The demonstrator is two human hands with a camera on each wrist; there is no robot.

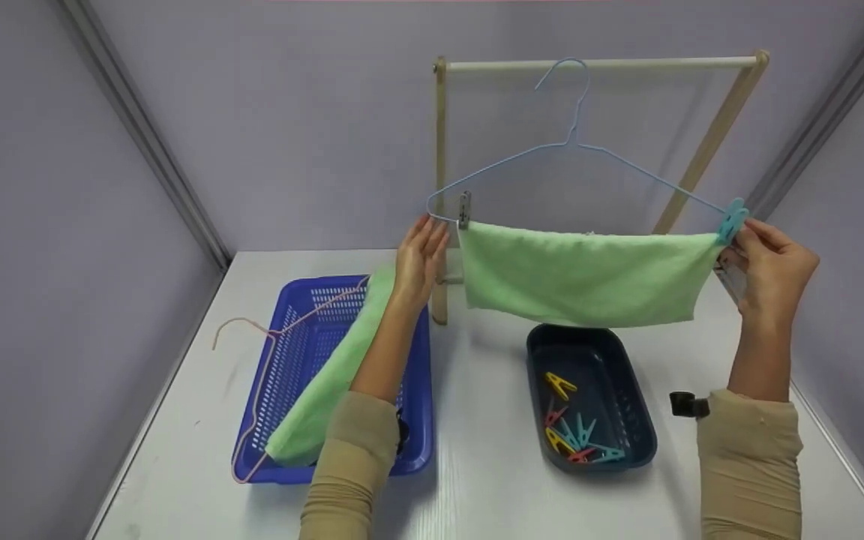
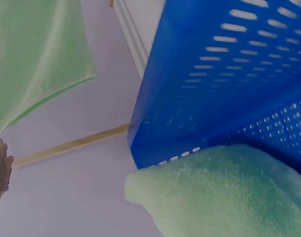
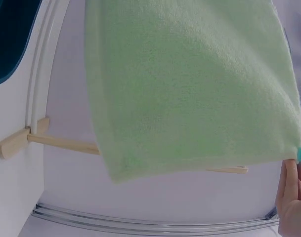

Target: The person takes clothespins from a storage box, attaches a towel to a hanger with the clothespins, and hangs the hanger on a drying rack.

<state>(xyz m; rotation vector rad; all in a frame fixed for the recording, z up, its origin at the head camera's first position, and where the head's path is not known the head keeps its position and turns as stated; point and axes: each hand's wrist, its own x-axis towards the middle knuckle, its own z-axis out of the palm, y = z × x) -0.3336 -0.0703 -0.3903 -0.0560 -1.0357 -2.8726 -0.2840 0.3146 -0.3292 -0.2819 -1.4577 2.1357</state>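
A light blue wire hanger [image 1: 511,158] is held up in front of the rack, a folded light green towel [image 1: 582,274] hanging below it. A grey clothespin [image 1: 465,210] grips the towel's left corner, a teal clothespin [image 1: 732,221] its right. My left hand [image 1: 418,262] holds the hanger's left corner with its fingertips; it shows partly at the left wrist view's edge. My right hand [image 1: 775,266] pinches the teal clothespin at the towel's corner. The hook appears in front of the rod [image 1: 664,63], and I cannot tell whether it touches it.
A blue basket [image 1: 426,390] stands at left; a pink wire hanger [image 1: 271,352] with another green towel [image 1: 327,397] lies across it. Under the raised towel, a dark tray [image 1: 638,409] holds several coloured clothespins [image 1: 571,439]. The rack has wooden legs [image 1: 709,150].
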